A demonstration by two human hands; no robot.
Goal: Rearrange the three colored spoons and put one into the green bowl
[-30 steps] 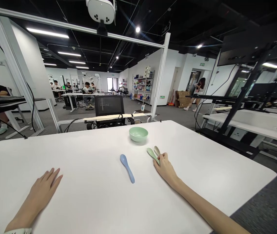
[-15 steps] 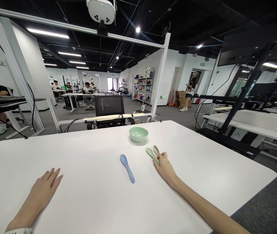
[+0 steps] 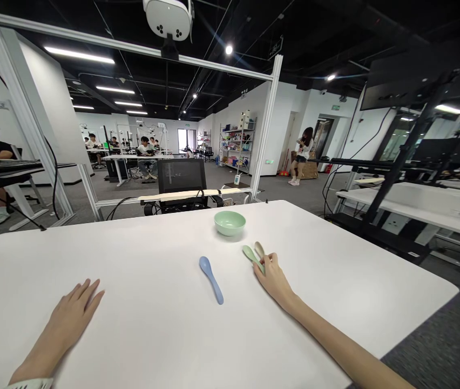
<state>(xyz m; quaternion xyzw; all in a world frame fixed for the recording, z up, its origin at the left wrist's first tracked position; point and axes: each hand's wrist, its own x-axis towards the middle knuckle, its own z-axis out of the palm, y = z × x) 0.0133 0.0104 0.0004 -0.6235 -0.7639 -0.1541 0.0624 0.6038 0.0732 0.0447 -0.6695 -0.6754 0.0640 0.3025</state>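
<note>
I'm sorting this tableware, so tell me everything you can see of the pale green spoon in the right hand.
The pale green spoon looks like smooth plastic, with an oval bowl at its far end. Its handle slants down into the person's right hand, which hides the handle's end. A beige spoon lies close beside it in that hand. Whether it touches the white table cannot be told.

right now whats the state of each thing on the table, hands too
left hand, open, palm down on the white table
right hand, closed around two spoon handles
pale green spoon, held by the right hand
beige spoon, held by the right hand, beside the pale green spoon
blue spoon, lying on the white table, untouched
pale green bowl, upright on the white table, nothing visible inside
</note>
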